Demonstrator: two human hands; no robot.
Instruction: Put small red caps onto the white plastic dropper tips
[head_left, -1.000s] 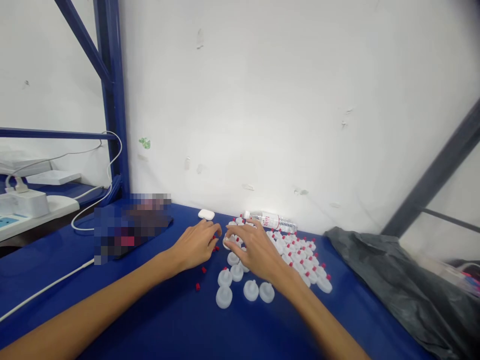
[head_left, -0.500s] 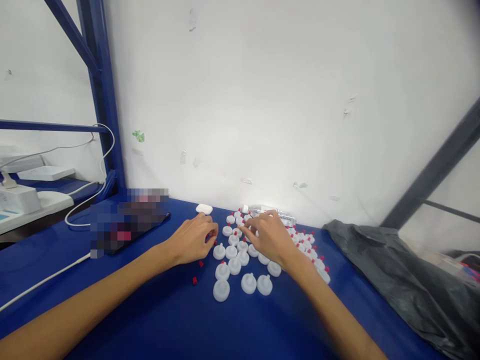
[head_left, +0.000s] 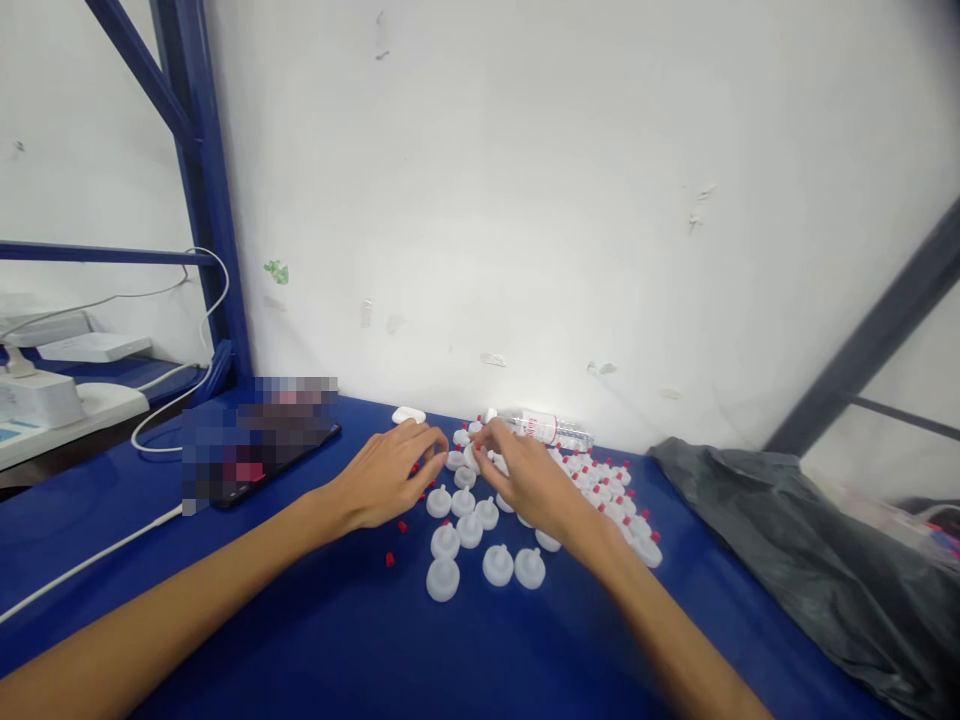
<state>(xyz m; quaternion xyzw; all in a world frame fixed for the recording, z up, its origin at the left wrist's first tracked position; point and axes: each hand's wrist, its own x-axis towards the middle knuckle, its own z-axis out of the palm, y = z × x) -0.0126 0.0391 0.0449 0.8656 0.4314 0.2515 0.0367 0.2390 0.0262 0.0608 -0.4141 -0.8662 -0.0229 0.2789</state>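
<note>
My left hand point(head_left: 394, 472) hovers at the left of the white pieces, its thumb and index finger curled towards each other; whatever sits at their tips is too small to make out. Between the thumb and fingers of my right hand point(head_left: 529, 475) is a white nozzle cap point(head_left: 470, 458), tilted and partly hidden. Around both hands lie several white round nozzle caps without red tips, such as the nearest nozzle cap point(head_left: 443, 579). Others at the right carry red tips, like this red-tipped nozzle cap point(head_left: 646, 548). Loose red tips point(head_left: 390, 559) lie by my left wrist.
Behind the caps a clear plastic bottle point(head_left: 544, 427) lies along the wall. A white oval case point(head_left: 409, 414) sits at the back. On the left rests a phone point(head_left: 247, 480), partly pixelated, with a white cable point(head_left: 97, 560). Dark grey plastic sheeting point(head_left: 795, 540) covers the right side.
My left hand has shifted slightly right from beside the loose red tips. My right hand has moved left, and its fingers now close on a white nozzle cap, uncovering more of the bottle.
</note>
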